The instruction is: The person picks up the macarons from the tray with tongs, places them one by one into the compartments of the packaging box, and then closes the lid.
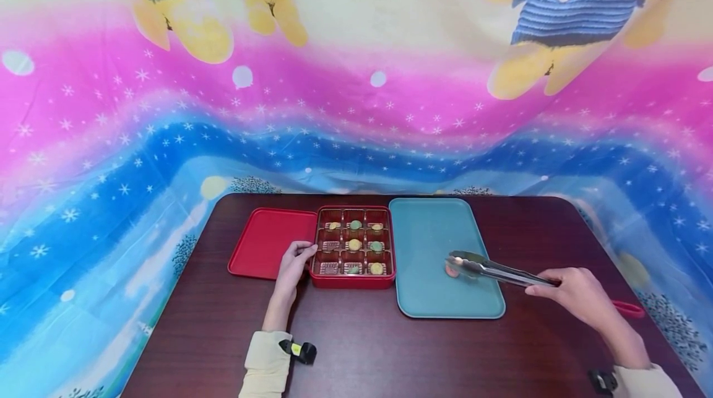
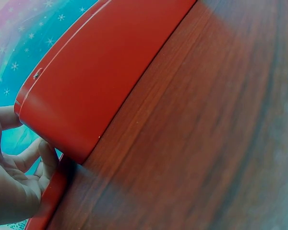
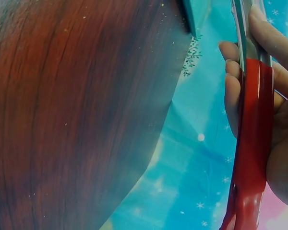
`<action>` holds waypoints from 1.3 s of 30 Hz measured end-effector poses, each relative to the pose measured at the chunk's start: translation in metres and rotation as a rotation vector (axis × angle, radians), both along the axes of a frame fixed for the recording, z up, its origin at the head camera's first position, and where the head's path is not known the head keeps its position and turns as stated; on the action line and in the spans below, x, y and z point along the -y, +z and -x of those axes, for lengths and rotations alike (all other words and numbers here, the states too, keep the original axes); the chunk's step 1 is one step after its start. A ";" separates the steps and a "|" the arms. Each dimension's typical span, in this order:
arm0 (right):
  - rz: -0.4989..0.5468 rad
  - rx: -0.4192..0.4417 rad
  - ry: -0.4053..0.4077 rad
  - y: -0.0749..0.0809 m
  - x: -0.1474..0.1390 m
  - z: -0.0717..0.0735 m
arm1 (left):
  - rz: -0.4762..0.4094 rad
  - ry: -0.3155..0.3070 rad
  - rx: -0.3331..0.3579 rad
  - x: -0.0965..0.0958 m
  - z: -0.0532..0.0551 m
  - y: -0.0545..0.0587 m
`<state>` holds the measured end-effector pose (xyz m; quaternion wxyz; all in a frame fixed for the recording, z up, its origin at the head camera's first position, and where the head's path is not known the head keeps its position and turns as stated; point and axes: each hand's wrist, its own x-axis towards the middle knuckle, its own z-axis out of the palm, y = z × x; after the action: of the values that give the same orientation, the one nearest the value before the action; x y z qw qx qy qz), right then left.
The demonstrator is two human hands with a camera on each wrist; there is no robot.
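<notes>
My right hand [image 1: 576, 293] grips a pair of metal tongs [image 1: 509, 272] with a red handle [image 3: 254, 143]. Over the teal tray [image 1: 429, 299], the tong tips meet a small pinkish round piece [image 1: 452, 272], blurred and partly covered by them. My left hand [image 1: 291, 268] touches the left side of a red divided box [image 1: 353, 282]. In the left wrist view one fingertip lies at the box's rim, with other fingers loosely bent beside its outer wall. Small round pieces, yellow [image 1: 354, 244] and green [image 1: 376, 246], sit in several of the box's compartments.
A red lid [image 1: 264, 243] lies flat left of the box, partly behind my left hand. The tray stands close against the box's right side. All rest on a dark wooden table [image 1: 356, 336], with a printed cloth [image 1: 334, 107] hanging behind it.
</notes>
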<state>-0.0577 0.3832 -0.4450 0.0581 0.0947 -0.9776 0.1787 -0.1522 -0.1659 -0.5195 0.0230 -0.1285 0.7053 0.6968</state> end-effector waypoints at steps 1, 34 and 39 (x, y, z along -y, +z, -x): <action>-0.001 -0.007 0.002 0.000 0.001 0.000 | 0.000 -0.002 0.002 0.000 0.000 0.000; 0.015 -0.051 0.025 0.014 0.029 0.019 | -0.030 0.000 -0.019 0.001 0.001 0.000; 0.016 -0.048 0.025 0.015 0.036 0.024 | -0.031 -0.013 -0.004 0.003 0.001 0.001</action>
<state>-0.0812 0.3472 -0.4295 0.0800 0.1107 -0.9732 0.1850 -0.1535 -0.1685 -0.5182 0.0279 -0.1222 0.6952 0.7078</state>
